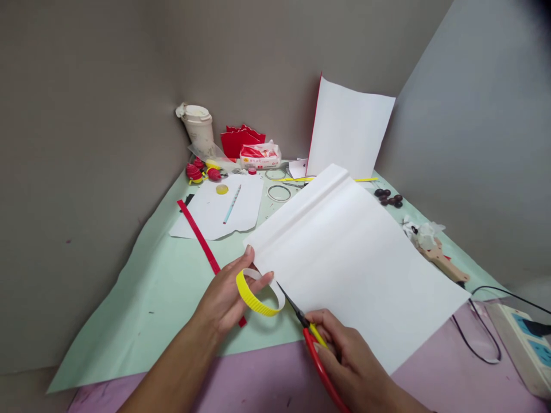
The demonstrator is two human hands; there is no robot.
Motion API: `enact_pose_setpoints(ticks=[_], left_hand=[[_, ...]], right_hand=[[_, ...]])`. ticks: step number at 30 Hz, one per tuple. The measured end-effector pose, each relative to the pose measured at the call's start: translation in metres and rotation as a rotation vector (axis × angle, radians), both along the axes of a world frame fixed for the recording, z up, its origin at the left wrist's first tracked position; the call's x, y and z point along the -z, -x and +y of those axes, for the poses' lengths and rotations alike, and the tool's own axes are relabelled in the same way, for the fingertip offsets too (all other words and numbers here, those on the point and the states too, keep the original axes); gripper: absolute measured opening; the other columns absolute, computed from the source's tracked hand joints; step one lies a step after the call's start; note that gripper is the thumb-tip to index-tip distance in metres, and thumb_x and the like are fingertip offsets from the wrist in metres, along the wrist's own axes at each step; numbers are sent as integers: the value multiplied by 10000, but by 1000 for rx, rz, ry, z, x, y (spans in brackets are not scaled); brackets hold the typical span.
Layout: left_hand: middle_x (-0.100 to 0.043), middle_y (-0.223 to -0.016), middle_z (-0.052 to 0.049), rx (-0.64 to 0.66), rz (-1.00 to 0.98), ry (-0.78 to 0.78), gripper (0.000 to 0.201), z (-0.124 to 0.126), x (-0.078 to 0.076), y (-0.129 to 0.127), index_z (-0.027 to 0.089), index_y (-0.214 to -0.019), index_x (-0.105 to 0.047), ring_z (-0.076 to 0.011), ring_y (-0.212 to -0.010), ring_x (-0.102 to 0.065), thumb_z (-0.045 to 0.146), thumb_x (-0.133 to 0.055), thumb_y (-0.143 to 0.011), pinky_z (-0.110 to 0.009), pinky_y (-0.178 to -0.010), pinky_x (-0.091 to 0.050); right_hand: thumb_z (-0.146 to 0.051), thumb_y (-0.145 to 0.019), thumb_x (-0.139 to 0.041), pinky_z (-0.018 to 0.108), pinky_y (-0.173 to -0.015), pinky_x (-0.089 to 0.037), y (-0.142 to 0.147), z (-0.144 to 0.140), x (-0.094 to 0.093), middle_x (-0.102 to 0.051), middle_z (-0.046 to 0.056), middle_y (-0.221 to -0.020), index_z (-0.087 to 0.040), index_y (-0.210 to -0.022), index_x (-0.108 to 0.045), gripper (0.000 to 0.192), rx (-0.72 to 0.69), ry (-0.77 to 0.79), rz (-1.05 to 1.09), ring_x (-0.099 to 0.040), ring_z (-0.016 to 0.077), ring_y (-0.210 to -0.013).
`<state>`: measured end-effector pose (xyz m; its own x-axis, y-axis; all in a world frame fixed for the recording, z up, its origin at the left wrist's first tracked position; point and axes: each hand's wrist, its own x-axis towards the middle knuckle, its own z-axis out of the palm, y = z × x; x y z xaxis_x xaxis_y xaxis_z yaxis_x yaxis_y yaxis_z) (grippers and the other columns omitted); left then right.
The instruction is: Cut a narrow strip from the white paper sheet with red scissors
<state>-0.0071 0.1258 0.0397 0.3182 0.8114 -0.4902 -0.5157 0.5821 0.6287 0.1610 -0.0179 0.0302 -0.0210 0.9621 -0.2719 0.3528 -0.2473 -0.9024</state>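
My left hand [230, 295] pinches the left edge of a large white sheet of paper [344, 258], which tilts up over the table. A curled yellow corrugated paper strip [253, 302] loops by the same hand's fingers, its pale inner side partly showing. In my right hand [344, 350] are scissors [316, 350] with red and yellow handles. Their dark blades point up and left, and the tip meets the sheet's edge close to the strip's loop. Whether the blades are parted cannot be made out. Under my left hand lies a narrow red strip [198, 232].
Behind stand a paper cup [200, 129], a tissue pack [260, 156] and an upright white sheet [350, 129]. A pen [232, 203] and tape rolls [279, 193] lie farther back. At right are a glue gun [443, 261], a black cable [482, 338] and a power strip [520, 344].
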Motion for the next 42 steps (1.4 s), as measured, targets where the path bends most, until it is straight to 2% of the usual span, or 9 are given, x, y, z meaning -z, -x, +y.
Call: enact_pose_setpoints(ticks=[6,19,30,38,42], left_hand=[[-577,-679,5,-85,24,-32,50,0,1,0,92,-767,-671,-71,-577,-579,116,-673,-811,-312,-709,-644],[-534,-587,27,-62,39,-30,107,0,-1,-1,94,-708,-655,-60,-504,-540,120,-672,-810,-335,-744,-636],[-510,-612,37,-6,-21,-54,102,0,7,4,103,-713,-644,-46,-537,-516,128,-696,-796,-341,-771,-630],[-505,-572,41,-12,35,-31,130,-3,-5,0,104,-687,-632,-40,-492,-499,133,-701,-792,-321,-760,-629],[-497,-563,44,-14,48,-18,133,-3,-7,-1,103,-690,-630,-40,-490,-498,134,-687,-805,-323,-756,-630]], right_hand=[[-294,-876,-494,225,-512,-262,0,1,-2,-357,-85,-590,-181,-1000,-537,173,5,17,35,-313,101,-534],[-262,-898,-457,235,-533,-270,-3,0,1,-368,-76,-611,-204,-1026,-536,161,-27,21,0,-338,115,-552],[-292,-883,-485,242,-536,-285,-1,1,-6,-400,-71,-626,-191,-1062,-493,206,-24,47,-57,-374,124,-568],[-312,-880,-487,234,-517,-273,3,2,-7,-372,-78,-613,-182,-1036,-514,204,10,70,5,-338,113,-553],[-302,-886,-473,239,-512,-255,3,1,-5,-342,-84,-599,-186,-1031,-515,190,3,52,-2,-321,113,-541]])
